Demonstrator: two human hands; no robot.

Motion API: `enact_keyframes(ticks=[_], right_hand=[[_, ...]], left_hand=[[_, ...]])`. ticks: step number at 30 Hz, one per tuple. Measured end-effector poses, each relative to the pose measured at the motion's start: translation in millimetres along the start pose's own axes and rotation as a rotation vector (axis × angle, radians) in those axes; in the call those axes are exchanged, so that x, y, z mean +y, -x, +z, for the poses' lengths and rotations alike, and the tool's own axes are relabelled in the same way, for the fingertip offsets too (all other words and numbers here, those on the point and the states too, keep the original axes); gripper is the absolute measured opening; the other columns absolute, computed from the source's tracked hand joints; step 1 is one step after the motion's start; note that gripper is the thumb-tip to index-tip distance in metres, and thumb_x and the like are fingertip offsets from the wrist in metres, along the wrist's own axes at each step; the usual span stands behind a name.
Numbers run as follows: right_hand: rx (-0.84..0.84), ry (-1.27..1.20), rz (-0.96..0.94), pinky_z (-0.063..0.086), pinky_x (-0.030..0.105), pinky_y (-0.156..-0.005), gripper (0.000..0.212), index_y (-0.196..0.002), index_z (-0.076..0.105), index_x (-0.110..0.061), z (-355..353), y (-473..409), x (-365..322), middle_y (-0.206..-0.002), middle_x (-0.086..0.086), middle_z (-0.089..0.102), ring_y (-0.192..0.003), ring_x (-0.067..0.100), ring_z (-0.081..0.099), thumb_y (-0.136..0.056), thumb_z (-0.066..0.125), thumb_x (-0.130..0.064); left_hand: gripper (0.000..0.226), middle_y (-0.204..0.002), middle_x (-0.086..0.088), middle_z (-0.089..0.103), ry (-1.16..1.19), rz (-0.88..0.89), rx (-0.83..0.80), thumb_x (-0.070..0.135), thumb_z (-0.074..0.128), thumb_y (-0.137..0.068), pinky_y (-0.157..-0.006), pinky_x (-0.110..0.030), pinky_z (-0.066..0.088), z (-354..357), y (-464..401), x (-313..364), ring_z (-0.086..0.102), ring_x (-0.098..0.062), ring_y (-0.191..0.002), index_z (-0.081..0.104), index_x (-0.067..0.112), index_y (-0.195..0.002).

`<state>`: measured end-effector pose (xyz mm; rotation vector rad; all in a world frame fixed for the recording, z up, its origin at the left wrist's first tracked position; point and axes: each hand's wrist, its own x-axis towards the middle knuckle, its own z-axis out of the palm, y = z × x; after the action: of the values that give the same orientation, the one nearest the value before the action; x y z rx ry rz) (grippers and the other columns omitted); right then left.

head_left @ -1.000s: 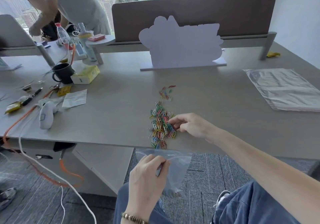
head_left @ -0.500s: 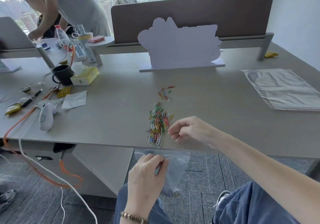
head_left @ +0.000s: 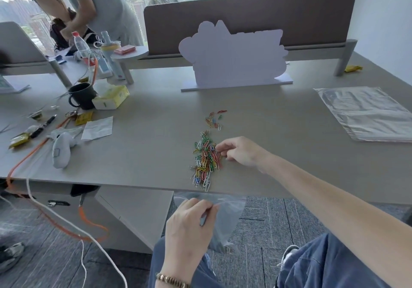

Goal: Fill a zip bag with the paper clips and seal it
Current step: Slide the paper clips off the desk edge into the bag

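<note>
A heap of coloured paper clips (head_left: 206, 160) lies on the grey desk (head_left: 142, 145) and reaches down to its front edge. A smaller cluster of clips (head_left: 214, 119) sits a little farther back. My right hand (head_left: 242, 151) rests on the desk with its curled fingertips touching the upper right side of the heap; nothing shows inside it. Below the desk edge, my left hand (head_left: 191, 223) pinches the rim of a clear zip bag (head_left: 229, 214), whose mouth hangs just under the heap. A few clips lie at the bag's bottom.
A stack of clear zip bags (head_left: 367, 113) lies at the right. A white cut-out board (head_left: 234, 58) stands behind the clips. To the left are a black mug (head_left: 82, 96), a tissue pack (head_left: 111, 98), a white handheld device (head_left: 60, 149) and cables. Two people stand at the back left.
My right hand drew clips toward the desk edge, then moved back up to the heap's upper right side. The heap now stretches closer to the edge. My left hand keeps the bag.
</note>
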<state>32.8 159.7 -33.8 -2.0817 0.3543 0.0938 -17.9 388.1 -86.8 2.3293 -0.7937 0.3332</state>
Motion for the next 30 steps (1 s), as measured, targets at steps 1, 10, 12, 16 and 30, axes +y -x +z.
enact_keyframes(ticks=[1,10,12,16,30], right_hand=[[-0.019,-0.018,-0.003,0.047,0.032,-0.108,0.05,-0.127,0.066,-0.012,3,3,0,-0.127,0.002,0.069,-0.108,0.008,0.063,-0.088,0.044,0.01],[-0.227,-0.189,-0.004,0.05,0.029,-0.104,0.045,-0.117,0.073,-0.018,21,42,6,-0.114,0.0,0.074,-0.112,0.009,0.066,-0.086,0.05,0.006],[-0.283,-0.26,0.007,0.052,0.029,-0.103,0.044,-0.118,0.072,-0.014,24,48,6,-0.118,0.006,0.073,-0.114,0.013,0.067,-0.086,0.051,0.007],[-0.349,-0.378,-0.015,0.057,0.026,-0.092,0.041,-0.118,0.068,0.002,21,53,6,-0.12,0.019,0.071,-0.106,0.019,0.069,-0.089,0.043,0.014],[0.08,-0.025,0.002,0.039,0.035,-0.114,0.05,-0.142,0.053,-0.011,10,-17,-5,-0.14,0.004,0.06,-0.129,0.019,0.055,-0.093,0.052,-0.001]], left_hand=[[0.018,-0.063,0.02,0.051,0.001,0.0,-0.002,0.037,0.069,-0.085,-0.05,-0.021,0.045,0,0,-1,0.049,-0.002,-0.06,0.067,0.027,-0.07],[0.015,-0.065,0.017,0.057,-0.017,-0.013,-0.003,0.036,0.073,-0.083,-0.05,-0.022,0.046,0,0,-2,0.051,-0.001,-0.061,0.068,0.028,-0.071],[0.015,-0.064,0.016,0.056,-0.011,-0.017,0.003,0.035,0.073,-0.083,-0.05,-0.023,0.045,1,0,-3,0.05,-0.002,-0.06,0.068,0.027,-0.071],[0.013,-0.064,0.016,0.055,-0.008,-0.015,0.002,0.034,0.074,-0.083,-0.051,-0.023,0.045,0,0,-2,0.049,-0.001,-0.06,0.068,0.029,-0.072],[0.016,-0.069,0.016,0.059,-0.025,-0.022,-0.021,0.037,0.07,-0.085,-0.052,-0.025,0.048,-4,2,-8,0.053,-0.002,-0.064,0.066,0.029,-0.072]])
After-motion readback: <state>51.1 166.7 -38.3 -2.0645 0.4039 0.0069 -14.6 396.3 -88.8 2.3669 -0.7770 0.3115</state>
